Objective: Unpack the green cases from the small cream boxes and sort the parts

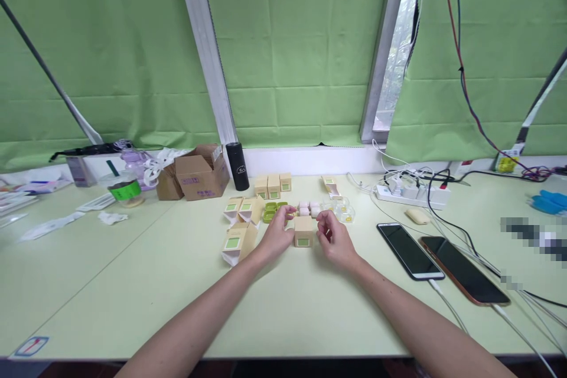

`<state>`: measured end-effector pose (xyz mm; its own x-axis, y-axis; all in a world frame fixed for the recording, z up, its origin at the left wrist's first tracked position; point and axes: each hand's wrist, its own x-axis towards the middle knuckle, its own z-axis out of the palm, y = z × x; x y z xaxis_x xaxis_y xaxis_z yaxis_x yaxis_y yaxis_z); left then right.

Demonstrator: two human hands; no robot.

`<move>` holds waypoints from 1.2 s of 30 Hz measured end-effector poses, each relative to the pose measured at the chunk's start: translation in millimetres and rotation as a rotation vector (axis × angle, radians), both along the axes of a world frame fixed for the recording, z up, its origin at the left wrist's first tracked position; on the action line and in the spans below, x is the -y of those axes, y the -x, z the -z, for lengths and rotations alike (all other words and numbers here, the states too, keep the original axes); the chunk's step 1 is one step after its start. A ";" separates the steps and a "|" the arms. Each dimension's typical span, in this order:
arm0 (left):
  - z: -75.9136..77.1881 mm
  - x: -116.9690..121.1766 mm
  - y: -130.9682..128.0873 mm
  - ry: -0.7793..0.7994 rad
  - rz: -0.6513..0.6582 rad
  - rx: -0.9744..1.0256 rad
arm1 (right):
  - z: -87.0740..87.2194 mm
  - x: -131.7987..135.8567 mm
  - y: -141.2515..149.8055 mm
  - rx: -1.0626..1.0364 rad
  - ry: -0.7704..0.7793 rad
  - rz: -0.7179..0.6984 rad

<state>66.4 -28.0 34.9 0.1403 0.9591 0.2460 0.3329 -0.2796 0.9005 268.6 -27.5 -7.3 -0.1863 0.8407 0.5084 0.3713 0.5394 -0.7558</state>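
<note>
My left hand (pixel 278 235) was loose beside the small box (pixel 303 233) — touching or not, I couldn't tell — and my right hand (pixel 336 241), released, curved just off its other side. The box stood on the table (pixel 177 295) between them.

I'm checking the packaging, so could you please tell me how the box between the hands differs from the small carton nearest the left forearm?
The box looks closed; the carton looks open, with a pale flap at its near end. The box faces the camera squarely, while the carton lies at a slant. Both are tan with a green label.
</note>
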 end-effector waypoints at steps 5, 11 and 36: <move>11.0 2.6 -7.4 -0.045 -0.087 0.079 | 1.4 1.2 2.8 0.031 0.024 -0.041; 16.6 13.1 -9.1 -0.041 -0.110 0.127 | 4.9 -4.8 3.1 0.040 0.030 0.039; 31.2 10.2 -0.4 -0.095 -0.090 0.051 | -0.8 -7.3 2.4 -0.118 0.035 0.102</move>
